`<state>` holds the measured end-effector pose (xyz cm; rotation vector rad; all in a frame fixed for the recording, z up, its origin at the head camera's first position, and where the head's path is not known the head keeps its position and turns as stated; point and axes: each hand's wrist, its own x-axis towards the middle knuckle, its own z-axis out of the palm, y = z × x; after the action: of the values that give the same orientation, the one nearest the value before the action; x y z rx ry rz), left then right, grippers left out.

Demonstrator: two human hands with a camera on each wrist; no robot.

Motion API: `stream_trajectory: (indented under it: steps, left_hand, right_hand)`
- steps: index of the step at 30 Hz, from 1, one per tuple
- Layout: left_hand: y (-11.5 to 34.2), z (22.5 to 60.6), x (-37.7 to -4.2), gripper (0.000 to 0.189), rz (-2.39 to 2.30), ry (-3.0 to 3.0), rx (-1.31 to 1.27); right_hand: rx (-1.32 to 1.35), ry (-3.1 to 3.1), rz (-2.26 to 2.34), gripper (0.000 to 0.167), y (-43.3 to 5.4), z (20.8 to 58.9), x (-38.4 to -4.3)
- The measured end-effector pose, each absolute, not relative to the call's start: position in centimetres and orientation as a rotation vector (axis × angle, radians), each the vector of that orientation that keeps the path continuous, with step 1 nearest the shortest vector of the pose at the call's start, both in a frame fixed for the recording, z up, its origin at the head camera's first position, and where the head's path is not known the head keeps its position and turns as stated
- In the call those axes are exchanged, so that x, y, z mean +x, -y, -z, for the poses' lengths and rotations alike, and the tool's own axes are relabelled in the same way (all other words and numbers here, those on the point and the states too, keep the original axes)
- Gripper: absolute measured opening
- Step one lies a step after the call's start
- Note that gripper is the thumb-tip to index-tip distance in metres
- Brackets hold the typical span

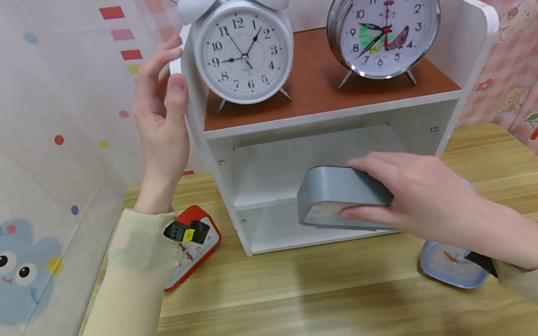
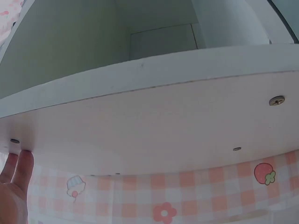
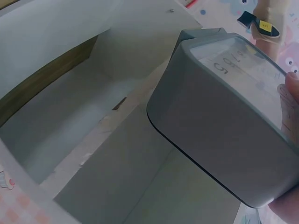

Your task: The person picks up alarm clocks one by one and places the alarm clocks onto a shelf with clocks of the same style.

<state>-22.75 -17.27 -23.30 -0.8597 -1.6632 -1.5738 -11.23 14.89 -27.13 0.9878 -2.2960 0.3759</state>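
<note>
My right hand (image 1: pixel 413 190) grips a grey alarm clock (image 1: pixel 339 185) by its right end, thumb on the face side and fingers across the back. The clock is tilted, its face turned downward, in front of the lower levels of a small white shelf unit (image 1: pixel 332 116). In the right wrist view the grey clock (image 3: pixel 219 121) shows part of its numbered dial behind the glass. My left hand (image 1: pixel 161 106) rests against the shelf's left side panel, high up. Fingertips of that hand (image 2: pixel 17 186) touch the panel's outer face in the left wrist view.
On the brown top level stand a white twin-bell clock (image 1: pixel 245 52) and a silver twin-bell clock (image 1: pixel 387 27). A red clock (image 1: pixel 207 245), partly behind my left sleeve, lies on the wooden table (image 1: pixel 285 321). Under my right wrist lies a light-blue clock (image 1: pixel 445 266). Patterned cloth hangs behind.
</note>
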Motion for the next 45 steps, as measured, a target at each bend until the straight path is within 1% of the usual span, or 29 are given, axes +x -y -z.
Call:
stream_trajectory:
  steps: [3, 7, 10, 17, 20, 29, 36, 41, 45]
  left_hand:
    - [17.3, 23.3, -22.8, 0.066, 1.565, 1.669, -0.860]
    - [17.4, 23.4, -22.8, 0.073, 1.566, 1.661, -0.853]
    - [17.4, 23.4, -22.7, 0.073, 1.571, 1.650, -0.852]
    - [17.5, 23.3, -22.6, 0.062, 1.572, 1.656, -0.847]
    - [17.6, 23.2, -22.6, 0.061, 1.564, 1.663, -0.841]
    - [17.5, 23.1, -22.6, 0.048, 1.556, 1.681, -0.850]
    - [17.4, 23.1, -22.6, 0.052, 1.551, 1.680, -0.856]
    - [17.3, 23.2, -22.5, 0.061, 1.556, 1.679, -0.859]
    - [17.2, 23.3, -22.6, 0.065, 1.567, 1.667, -0.871]
  right_hand:
    - [0.999, 2.290, -0.362, 0.075, -14.2, 26.8, -11.5]
    - [1.007, 2.303, -0.354, 0.063, -13.2, 26.4, -11.9]
    - [0.997, 2.318, -0.346, 0.060, -12.4, 26.1, -12.2]
    - [0.971, 2.347, -0.316, 0.060, -10.7, 25.4, -13.1]
    - [0.966, 2.379, -0.294, 0.060, -10.0, 24.9, -13.5]
    - [1.011, 2.354, -0.207, 0.063, -8.4, 24.6, -14.6]
    - [1.014, 2.318, -0.160, 0.062, -7.8, 24.5, -15.4]
    - [1.012, 2.360, -0.165, 0.061, -7.5, 24.6, -15.8]
    - [1.010, 2.384, -0.143, 0.059, -7.2, 24.7, -16.1]
